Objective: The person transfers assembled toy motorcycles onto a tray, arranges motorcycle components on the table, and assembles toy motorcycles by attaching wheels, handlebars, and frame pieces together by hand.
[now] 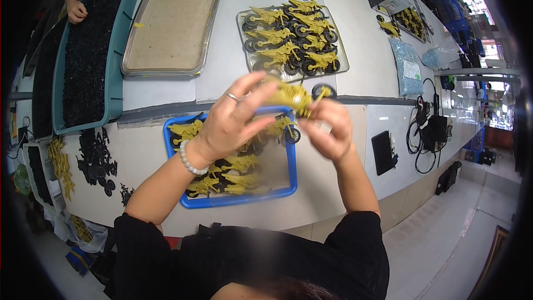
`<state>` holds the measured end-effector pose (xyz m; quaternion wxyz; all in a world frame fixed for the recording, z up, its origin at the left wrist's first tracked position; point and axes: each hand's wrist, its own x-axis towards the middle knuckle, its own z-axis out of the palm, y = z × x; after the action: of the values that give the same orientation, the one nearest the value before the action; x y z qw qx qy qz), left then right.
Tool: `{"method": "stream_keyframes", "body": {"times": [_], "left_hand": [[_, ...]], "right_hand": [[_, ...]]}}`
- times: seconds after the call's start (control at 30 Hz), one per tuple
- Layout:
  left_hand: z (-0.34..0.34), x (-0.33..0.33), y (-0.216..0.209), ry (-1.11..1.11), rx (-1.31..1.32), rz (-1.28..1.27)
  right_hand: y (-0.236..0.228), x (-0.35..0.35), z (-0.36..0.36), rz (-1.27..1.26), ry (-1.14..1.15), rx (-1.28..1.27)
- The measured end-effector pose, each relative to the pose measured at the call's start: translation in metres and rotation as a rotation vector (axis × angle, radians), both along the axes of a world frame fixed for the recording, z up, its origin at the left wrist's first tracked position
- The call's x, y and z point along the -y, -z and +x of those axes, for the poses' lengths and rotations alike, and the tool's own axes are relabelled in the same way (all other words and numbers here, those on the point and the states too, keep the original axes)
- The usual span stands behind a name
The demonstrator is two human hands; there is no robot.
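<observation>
Above the far edge of a blue tray (239,200), a yellow toy motorcycle (296,98) with a black wheel is held up between my two hands, smeared by motion. My right hand (331,130) is closed, pinching its front end near the wheel. My left hand (226,115) has its fingers against the rear end, with the thumb standing apart below; the exact grip there is blurred. A ring and a bead bracelet are on that hand and wrist. Under my hands, the tray holds several similar yellow motorcycles (240,164), partly hidden by my left hand and forearm.
Beyond stands a tray of finished-looking motorcycles (272,38). A beige tray (166,25) and a teal bin (112,78) of black parts lie left, with another person's hand (76,11). Loose black parts (95,158) and yellow parts (60,164) lie near left; a phone (382,153) and cables (425,133) right.
</observation>
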<state>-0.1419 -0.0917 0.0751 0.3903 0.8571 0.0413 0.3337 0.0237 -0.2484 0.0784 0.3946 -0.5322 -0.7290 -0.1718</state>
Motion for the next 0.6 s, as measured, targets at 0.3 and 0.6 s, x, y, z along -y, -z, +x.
{"method": "stream_keyframes", "body": {"times": [0.3,0.6], "left_hand": [[-0.015,0.001,0.002,0.011,-0.051,0.365],[-0.139,-0.011,0.009,0.018,-0.66,-0.346]], "right_hand": [[-0.007,0.015,-0.015,-0.189,-0.035,-0.506],[0.123,-0.009,0.177,-0.572,0.806,-0.76]]}}
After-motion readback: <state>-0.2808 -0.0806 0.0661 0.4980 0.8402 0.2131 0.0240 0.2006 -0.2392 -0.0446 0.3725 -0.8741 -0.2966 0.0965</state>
